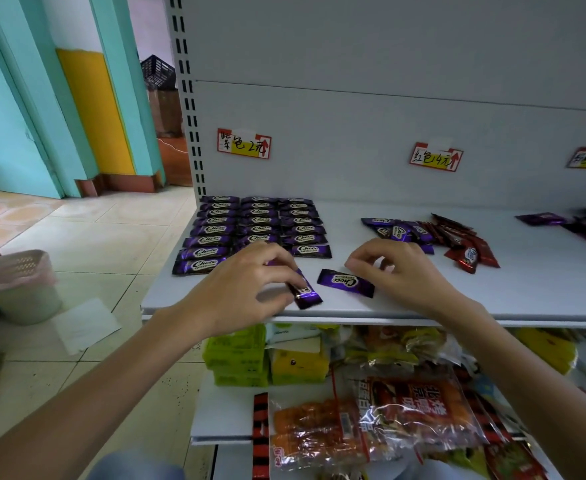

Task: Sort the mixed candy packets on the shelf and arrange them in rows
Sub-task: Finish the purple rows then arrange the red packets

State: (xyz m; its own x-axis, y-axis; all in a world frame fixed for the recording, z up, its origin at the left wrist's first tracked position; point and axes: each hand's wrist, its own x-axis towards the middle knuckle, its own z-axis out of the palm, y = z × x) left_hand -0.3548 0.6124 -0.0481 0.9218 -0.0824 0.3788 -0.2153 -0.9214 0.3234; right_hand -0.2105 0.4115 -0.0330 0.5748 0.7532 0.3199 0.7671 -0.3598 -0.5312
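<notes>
Candy packets [257, 226] in purple lie in neat rows at the left end of a white shelf [526, 292], right of a pink-lined bin [18, 285] on the floor, its inside hidden. The left hand [246, 285] pinches one purple packet [307, 294] near the front edge. Just right lies a loose purple packet [347, 282]; the right hand [398, 268] curls over its far end, grip unclear. Behind sits a mixed purple-and-red pile [436, 237]

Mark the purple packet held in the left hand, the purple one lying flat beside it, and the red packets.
held purple packet [306, 296]: head view, its exposed lower end.
flat purple packet [346, 282]: head view, wrapper's middle.
red packets [471, 255]: head view, front packet.
</notes>
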